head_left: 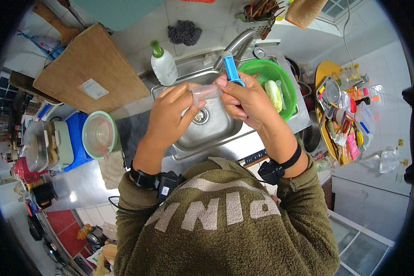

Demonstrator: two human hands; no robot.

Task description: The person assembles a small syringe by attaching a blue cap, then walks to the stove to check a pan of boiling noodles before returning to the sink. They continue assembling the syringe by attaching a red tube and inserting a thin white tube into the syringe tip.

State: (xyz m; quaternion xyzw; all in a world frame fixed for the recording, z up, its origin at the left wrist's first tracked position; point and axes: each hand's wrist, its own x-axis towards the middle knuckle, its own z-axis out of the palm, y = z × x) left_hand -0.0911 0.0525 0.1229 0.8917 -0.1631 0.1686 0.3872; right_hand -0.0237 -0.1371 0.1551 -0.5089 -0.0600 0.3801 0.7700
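Above the sink (188, 143), my left hand (168, 115) is closed around a translucent plastic cup-like piece (203, 93), held sideways. My right hand (248, 99) grips a blue plastic tool (232, 68) with a long pale slot, which points up toward the faucet (239, 42); its exact kind cannot be made out. The right fingertips meet the narrow end of the translucent piece. To the right of that hand, a green colander (290, 87) holds a pale green leafy vegetable (274, 95).
A white bottle with a green pump (163, 64) stands behind the sink. A large wooden board (89, 69) leans at the left, near a pale green bowl (88, 138). At the right, a yellow tray (324, 73) carries many small utensils. A utensil basket (257, 28) sits at the back.
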